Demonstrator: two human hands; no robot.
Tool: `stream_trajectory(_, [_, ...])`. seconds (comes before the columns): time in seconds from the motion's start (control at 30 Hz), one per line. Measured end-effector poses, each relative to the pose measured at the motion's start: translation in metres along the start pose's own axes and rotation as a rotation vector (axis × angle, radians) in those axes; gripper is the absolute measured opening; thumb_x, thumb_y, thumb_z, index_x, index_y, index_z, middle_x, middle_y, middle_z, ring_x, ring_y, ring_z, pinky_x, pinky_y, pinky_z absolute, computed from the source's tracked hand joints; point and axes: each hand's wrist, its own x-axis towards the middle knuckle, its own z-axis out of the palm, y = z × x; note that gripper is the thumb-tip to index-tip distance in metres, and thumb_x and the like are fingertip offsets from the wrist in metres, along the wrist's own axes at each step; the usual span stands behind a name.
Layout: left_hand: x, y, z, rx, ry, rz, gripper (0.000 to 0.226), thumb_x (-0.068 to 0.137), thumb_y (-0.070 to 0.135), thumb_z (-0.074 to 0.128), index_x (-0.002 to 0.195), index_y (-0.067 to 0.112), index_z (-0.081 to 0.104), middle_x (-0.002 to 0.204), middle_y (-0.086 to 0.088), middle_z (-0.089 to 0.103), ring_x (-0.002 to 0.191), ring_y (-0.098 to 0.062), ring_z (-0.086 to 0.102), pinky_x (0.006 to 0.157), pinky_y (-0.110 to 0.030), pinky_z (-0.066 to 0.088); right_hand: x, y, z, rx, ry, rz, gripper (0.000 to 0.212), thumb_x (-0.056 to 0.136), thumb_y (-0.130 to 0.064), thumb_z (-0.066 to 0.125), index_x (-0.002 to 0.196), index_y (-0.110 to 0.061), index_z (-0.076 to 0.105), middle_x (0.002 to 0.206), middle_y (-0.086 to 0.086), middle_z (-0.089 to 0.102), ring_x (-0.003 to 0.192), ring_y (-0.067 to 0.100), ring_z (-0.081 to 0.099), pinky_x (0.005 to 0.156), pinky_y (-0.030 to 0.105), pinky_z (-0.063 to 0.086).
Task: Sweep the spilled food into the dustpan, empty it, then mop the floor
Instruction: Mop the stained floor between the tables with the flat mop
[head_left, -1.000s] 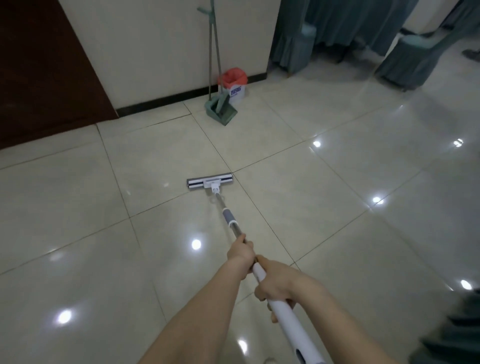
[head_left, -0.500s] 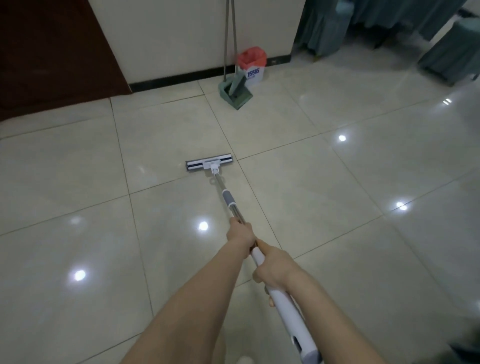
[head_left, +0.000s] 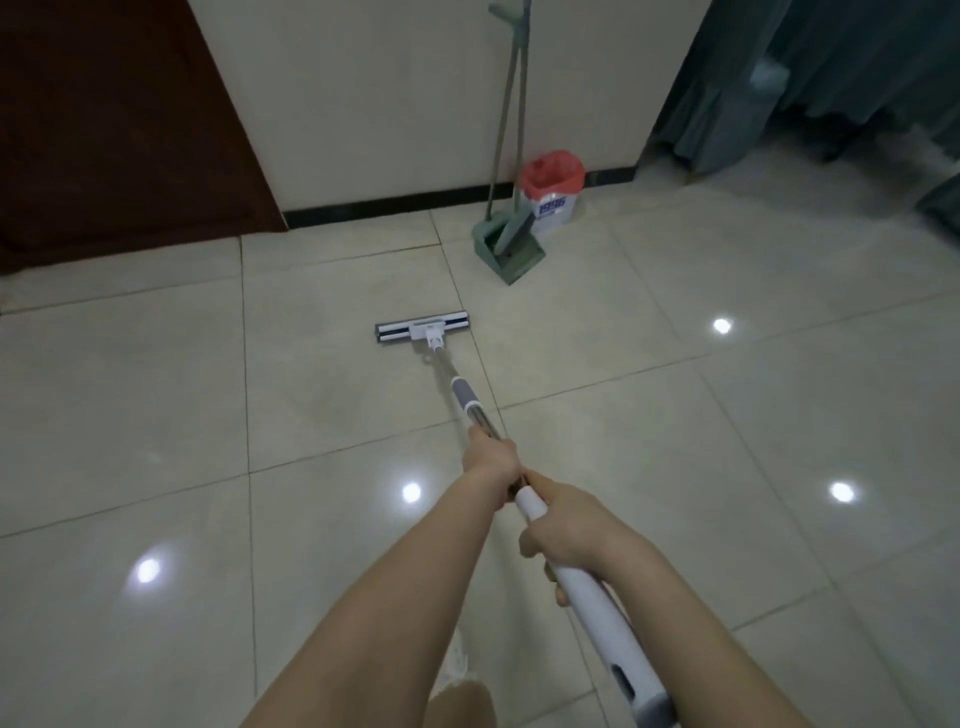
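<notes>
Mopping step, judged; mop head (head_left: 423, 327) flat on floor (head_left: 675, 441), near the dustpan (head_left: 506, 254); your left hand (head_left: 491, 460), forward, and right hand (head_left: 563, 530) each wrap the handle (head_left: 467, 400), grip closed round it; next: draw back with even pressure; dustpan holds the broom (head_left: 519, 224); red-lined bin (head_left: 553, 195) behind, its contents hidden.

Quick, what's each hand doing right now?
Left hand: closed around the mop handle.
Right hand: closed around the mop handle too, lower down the white part.
</notes>
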Motion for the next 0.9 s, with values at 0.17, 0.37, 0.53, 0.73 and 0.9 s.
stream_trajectory(0.17, [0.063,0.095,-0.007,0.024,0.031,-0.001,0.030,0.097,0.021,0.043,0.126,0.016,0.040,0.106,-0.013,0.057,0.093,-0.032,0.058,0.080,-0.039,0.052,0.071,-0.078,-0.057,-0.091,-0.003,-0.025,0.074,0.077,-0.003,0.061,0.138,-0.041,0.043,0.097,0.007,0.063,0.050,0.016,0.059,0.036,0.018,0.043])
stream_trajectory(0.37, [0.161,0.188,-0.011,0.026,0.058,0.000,0.033,0.097,0.020,0.042,0.130,0.017,0.038,0.101,-0.010,0.053,0.090,-0.031,0.055,0.084,-0.041,0.053,0.168,-0.152,-0.114,-0.108,-0.050,-0.051,0.082,0.078,-0.006,0.061,0.143,-0.048,0.033,0.107,0.002,0.059,0.066,0.009,0.058,0.046,0.020,0.042])
stream_trajectory(0.53, [0.242,0.280,-0.009,0.004,0.110,0.005,0.036,0.096,0.018,0.044,0.132,0.015,0.040,0.106,-0.012,0.054,0.095,-0.032,0.055,0.087,-0.040,0.051,0.260,-0.218,-0.172,-0.146,-0.063,-0.107,0.083,0.077,-0.005,0.063,0.144,-0.043,0.034,0.106,-0.001,0.057,0.079,0.016,0.057,0.050,0.018,0.041])
stream_trajectory(0.73, [0.315,0.367,-0.003,-0.037,0.101,-0.001,0.035,0.095,0.019,0.045,0.130,0.017,0.040,0.117,-0.016,0.057,0.103,-0.035,0.057,0.093,-0.047,0.051,0.343,-0.285,-0.237,-0.167,-0.079,-0.107,0.072,0.077,-0.005,0.064,0.139,-0.036,0.043,0.108,-0.005,0.063,0.068,0.005,0.057,0.048,0.018,0.040])
stream_trajectory(0.9, [0.366,0.411,-0.031,0.009,0.132,-0.007,0.037,0.097,0.022,0.045,0.133,0.016,0.040,0.123,-0.016,0.057,0.104,-0.034,0.056,0.090,-0.040,0.050,0.389,-0.338,-0.240,-0.094,-0.108,-0.085,0.081,0.079,-0.003,0.059,0.145,-0.043,0.034,0.117,-0.005,0.062,0.076,0.012,0.060,0.054,0.022,0.046])
